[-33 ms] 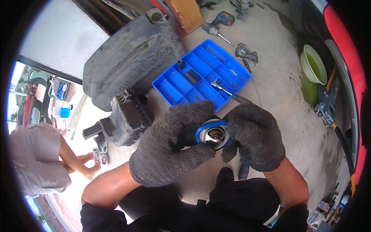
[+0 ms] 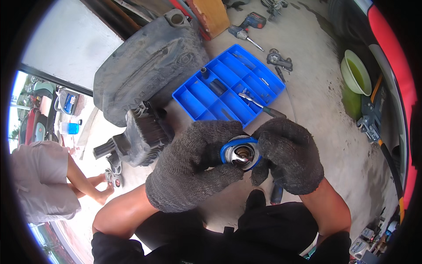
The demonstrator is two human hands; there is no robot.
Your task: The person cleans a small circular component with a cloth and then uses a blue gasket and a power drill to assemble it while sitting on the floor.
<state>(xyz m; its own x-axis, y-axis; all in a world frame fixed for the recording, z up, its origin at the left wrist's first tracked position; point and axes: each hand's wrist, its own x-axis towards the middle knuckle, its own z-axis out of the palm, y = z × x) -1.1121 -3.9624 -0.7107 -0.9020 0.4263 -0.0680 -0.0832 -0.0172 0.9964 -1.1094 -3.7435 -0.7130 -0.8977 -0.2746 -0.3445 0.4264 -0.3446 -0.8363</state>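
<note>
Between the two gloved hands, above the person's lap, sits a round metal part with a blue ring [image 2: 239, 152] — its lower half and underside are covered by glove fabric, and the small fittings in its centre are hard to make out. The left hand [image 2: 193, 169] curls closed around its left edge, thumb under it; the right hand [image 2: 285, 154] pinches its right rim with bent fingers. Just beyond the hands lies a blue compartment tray [image 2: 206, 94] on the concrete floor [image 2: 316, 114], holding a ratchet wrench [image 2: 252, 100] and a few dark sockets. Left of the tray rests a black plastic cover [image 2: 145, 66]; at far right, a green basin [image 2: 354, 72] holds yellowish liquid.
</note>
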